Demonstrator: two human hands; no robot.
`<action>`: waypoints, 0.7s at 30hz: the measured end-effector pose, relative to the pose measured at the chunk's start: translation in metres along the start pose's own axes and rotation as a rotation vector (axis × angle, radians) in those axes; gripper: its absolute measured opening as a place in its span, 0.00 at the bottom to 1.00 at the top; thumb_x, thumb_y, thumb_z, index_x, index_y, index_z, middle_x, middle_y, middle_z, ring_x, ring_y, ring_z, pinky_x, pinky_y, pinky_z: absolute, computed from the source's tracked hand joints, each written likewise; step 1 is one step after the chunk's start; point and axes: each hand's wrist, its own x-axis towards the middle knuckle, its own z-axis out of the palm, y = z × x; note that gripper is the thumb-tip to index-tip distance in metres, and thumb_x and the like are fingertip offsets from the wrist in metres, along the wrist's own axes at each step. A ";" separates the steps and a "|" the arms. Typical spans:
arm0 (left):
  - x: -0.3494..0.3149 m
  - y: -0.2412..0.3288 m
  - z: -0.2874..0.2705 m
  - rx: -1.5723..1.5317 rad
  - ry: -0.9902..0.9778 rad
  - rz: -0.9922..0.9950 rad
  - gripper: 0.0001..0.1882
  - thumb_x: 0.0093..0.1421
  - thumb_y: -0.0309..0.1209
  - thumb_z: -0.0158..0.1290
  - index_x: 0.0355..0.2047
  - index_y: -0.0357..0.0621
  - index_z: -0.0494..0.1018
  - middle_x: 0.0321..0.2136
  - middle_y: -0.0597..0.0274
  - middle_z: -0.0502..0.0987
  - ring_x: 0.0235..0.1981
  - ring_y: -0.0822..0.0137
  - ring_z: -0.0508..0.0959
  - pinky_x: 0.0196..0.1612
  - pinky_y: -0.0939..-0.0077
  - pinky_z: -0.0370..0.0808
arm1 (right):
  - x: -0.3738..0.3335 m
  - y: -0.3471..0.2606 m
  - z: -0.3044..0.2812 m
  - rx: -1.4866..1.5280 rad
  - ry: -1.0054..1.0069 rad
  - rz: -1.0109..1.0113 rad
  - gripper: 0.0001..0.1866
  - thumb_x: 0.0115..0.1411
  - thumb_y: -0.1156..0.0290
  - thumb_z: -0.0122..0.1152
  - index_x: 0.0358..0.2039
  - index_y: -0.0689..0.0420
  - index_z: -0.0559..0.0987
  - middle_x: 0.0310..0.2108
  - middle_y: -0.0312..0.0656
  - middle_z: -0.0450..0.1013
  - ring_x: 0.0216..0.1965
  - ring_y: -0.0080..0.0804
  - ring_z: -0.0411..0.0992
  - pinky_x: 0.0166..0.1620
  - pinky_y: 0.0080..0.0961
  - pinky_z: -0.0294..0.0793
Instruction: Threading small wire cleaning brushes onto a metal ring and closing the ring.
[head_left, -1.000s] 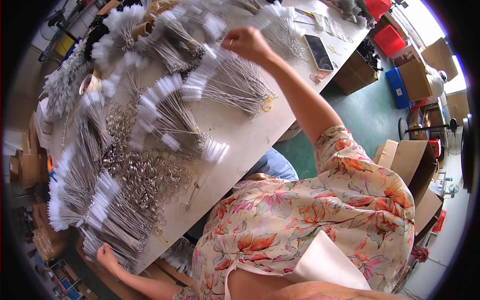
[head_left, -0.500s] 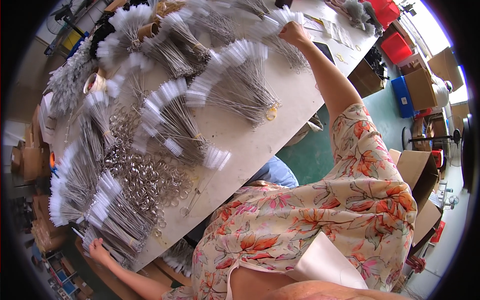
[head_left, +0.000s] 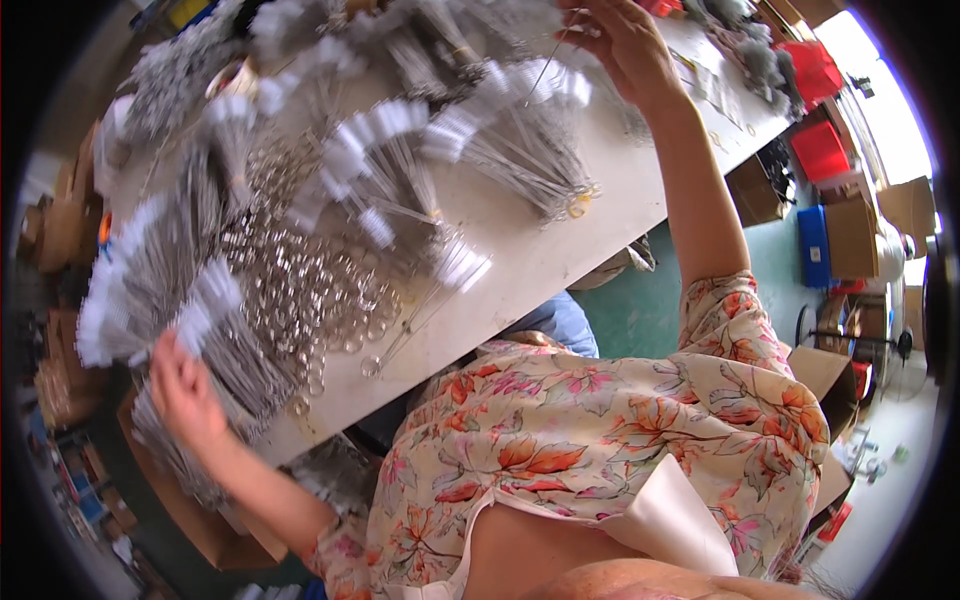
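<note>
WIRE-STEM BRUSHES & RING PILE, WORKTABLE, TWO HANDS AT OPP. ENDS

R hand (head_left: pixel 628 52): far side of table, top edge of view; fingers curled, closed on a thin wire (head_left: pixel 545 73) that slants down-left from fingertips, over the brush heads there.

L hand (head_left: pixel 188 392): nr. table's L end, blurred; fingertips by white heads of the nr. brush bundle (head_left: pixel 242 350). Grip: can't tell if closed on anything.

Brushes, wire stems w/ white bristle heads, in fanned lots:
– L-end fan (head_left: pixel 125 290), heads outward, just beyond L hand.
– Mid. bundle (head_left: pixel 390 170), heads away from wearer.
– Large bundle (head_left: pixel 525 145), just below R hand; yellow ring (head_left: pixel 579 206) at its stem ends.
– Loose brushes (head_left: pixel 462 265), few, nr. front edge.

Metal rings (head_left: pixel 310 285): silver, heaped btwn nr. brush bundle & mid. bundle.

Table (head_left: pixel 510 270): pale top, runs diag.

Floor, R side: blue crate (head_left: pixel 815 250), red bin (head_left: pixel 820 150) nr. it, cardboard boxes.
</note>
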 end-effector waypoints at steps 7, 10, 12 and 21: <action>-0.060 -0.023 0.148 0.316 -0.431 0.142 0.10 0.61 0.31 0.47 0.36 0.37 0.73 0.23 0.70 0.68 0.20 0.83 0.61 0.21 0.87 0.58 | -0.070 0.028 0.155 0.366 -0.387 0.127 0.07 0.63 0.72 0.43 0.35 0.60 0.70 0.36 0.40 0.68 0.41 0.29 0.68 0.46 0.30 0.72; -0.058 -0.057 0.157 0.442 -0.346 0.724 0.08 0.56 0.23 0.51 0.37 0.37 0.71 0.32 0.60 0.73 0.24 0.74 0.73 0.21 0.80 0.69 | -0.114 0.032 0.193 0.206 -0.543 0.184 0.12 0.60 0.68 0.51 0.42 0.60 0.69 0.41 0.41 0.64 0.45 0.29 0.65 0.49 0.28 0.68; -0.051 -0.066 0.142 0.454 -0.314 0.831 0.09 0.56 0.22 0.51 0.38 0.37 0.70 0.33 0.58 0.72 0.29 0.71 0.74 0.26 0.79 0.72 | -0.131 0.030 0.200 0.217 -0.466 0.009 0.22 0.56 0.62 0.57 0.48 0.58 0.68 0.48 0.42 0.60 0.48 0.29 0.61 0.50 0.27 0.64; -0.095 -0.097 0.134 0.290 -0.463 0.938 0.16 0.46 0.17 0.57 0.38 0.39 0.74 0.40 0.56 0.69 0.32 0.64 0.73 0.33 0.77 0.74 | -0.156 0.069 0.177 0.746 -0.240 0.598 0.13 0.63 0.63 0.47 0.37 0.59 0.75 0.32 0.37 0.73 0.33 0.22 0.71 0.35 0.18 0.71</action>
